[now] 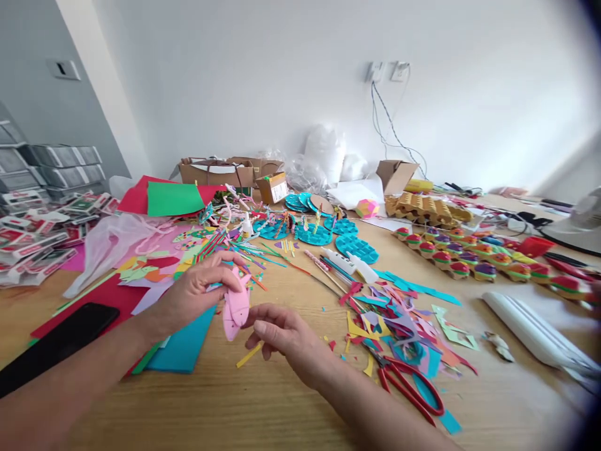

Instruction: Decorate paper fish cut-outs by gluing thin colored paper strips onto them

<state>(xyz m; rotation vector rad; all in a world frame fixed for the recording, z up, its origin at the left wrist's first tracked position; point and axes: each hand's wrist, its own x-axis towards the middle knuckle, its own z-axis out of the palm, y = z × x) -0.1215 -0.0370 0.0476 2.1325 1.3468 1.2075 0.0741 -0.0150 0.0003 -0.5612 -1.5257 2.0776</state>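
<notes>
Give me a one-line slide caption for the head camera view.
Left hand holds pink cutouts over a wooden table, right hand beside them, with red-handled scissors lying by colorful scraps.

A wooden tabletop (225,413) carries a yellow strip (248,355) near its front edge, with blue sheets (181,347) to the left. On the right lie red-handled scissors (385,364), beside a heap of paper scraps (399,313), and a white case (526,329). Farther back sit blue discs (357,247), painted cups (441,257), a tan egg carton (417,210) and cardboard boxes (216,174).
</notes>
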